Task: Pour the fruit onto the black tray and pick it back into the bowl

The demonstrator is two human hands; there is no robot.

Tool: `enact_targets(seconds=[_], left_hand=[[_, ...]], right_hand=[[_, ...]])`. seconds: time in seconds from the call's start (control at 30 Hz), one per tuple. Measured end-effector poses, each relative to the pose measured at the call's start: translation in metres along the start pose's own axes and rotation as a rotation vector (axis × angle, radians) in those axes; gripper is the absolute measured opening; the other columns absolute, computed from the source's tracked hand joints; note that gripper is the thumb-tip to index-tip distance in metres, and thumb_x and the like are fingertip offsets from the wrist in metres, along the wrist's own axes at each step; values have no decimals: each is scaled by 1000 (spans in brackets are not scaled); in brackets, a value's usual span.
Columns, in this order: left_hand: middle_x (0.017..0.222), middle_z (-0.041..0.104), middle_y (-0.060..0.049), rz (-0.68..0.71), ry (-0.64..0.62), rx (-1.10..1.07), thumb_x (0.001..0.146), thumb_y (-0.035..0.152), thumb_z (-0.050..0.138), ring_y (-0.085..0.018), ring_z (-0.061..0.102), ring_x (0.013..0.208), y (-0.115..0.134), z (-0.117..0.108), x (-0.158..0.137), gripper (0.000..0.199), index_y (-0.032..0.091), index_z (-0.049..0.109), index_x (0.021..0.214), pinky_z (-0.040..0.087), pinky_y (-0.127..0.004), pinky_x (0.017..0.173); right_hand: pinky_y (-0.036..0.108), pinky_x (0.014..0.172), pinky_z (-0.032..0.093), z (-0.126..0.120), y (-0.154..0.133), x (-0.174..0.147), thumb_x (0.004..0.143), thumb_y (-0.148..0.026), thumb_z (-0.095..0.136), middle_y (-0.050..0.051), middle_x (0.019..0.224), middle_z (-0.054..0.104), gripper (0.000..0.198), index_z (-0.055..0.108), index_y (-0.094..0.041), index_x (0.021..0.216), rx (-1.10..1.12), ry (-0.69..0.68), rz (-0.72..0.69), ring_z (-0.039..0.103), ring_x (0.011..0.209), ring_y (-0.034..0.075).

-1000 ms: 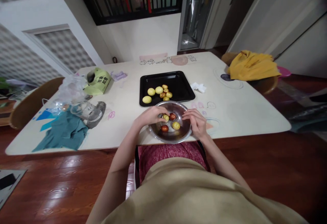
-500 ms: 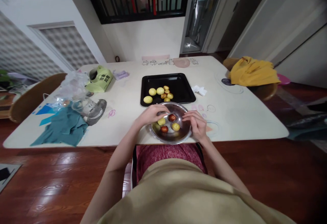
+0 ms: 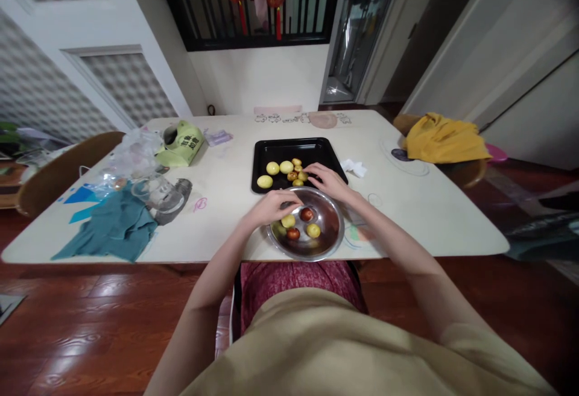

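On the near table edge sits a round metal bowl with two yellow round pieces and two shiny red-brown round pieces in it. My left hand reaches over the bowl's left rim, thumb and fingertips drawn together above the inside. What they pinch, if anything, is too small to make out. My right hand stretches past the bowl, fingers extended to the small brownish-yellow round pieces on the black baking tray. Its fingertips are at the cluster's right side. Larger pale yellow round pieces lie left of them.
A crumpled white tissue lies right of the tray. Leftward are a teal cloth, a clear plastic container, plastic bags and a green tissue packet. A yellow garment hangs over a chair at right.
My right hand has moved from the bowl's right side forward to the tray, its fingers extending. My left hand stays over the bowl. The view has shifted slightly.
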State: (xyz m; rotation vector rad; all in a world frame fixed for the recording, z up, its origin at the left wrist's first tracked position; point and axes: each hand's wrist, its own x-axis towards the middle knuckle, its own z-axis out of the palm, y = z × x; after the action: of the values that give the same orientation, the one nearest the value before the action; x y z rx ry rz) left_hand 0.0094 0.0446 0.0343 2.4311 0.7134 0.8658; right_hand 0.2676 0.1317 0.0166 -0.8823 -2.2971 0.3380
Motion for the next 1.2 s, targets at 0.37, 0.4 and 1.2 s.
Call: enact_targets(seconds=[0.37, 0.4, 1.2], left_hand=[[109, 83, -8, 14, -18, 32, 107, 27, 60, -23, 77, 101, 0, 0, 1, 22, 17, 79, 108, 58, -35, 95], [108, 83, -8, 12, -16, 29, 107, 27, 60, -23, 77, 101, 0, 0, 1, 22, 17, 79, 108, 58, -35, 95], [98, 80, -8, -4, 75, 81, 106, 31, 59, -20, 75, 89, 2, -1, -1, 23, 19, 78, 101, 58, -33, 85]], right_hand=[[41, 88, 58, 10, 16, -6, 100, -35, 62, 10, 113, 70, 17, 67, -23, 111, 4, 17, 91, 67, 102, 28], [40, 85, 57, 10, 18, -6, 99, -36, 64, 10, 110, 70, 17, 67, -23, 109, 21, 25, 108, 67, 98, 27], [42, 87, 60, -17, -35, -11, 92, -34, 70, 10, 122, 76, 32, 71, -25, 123, 177, 220, 71, 70, 109, 29]])
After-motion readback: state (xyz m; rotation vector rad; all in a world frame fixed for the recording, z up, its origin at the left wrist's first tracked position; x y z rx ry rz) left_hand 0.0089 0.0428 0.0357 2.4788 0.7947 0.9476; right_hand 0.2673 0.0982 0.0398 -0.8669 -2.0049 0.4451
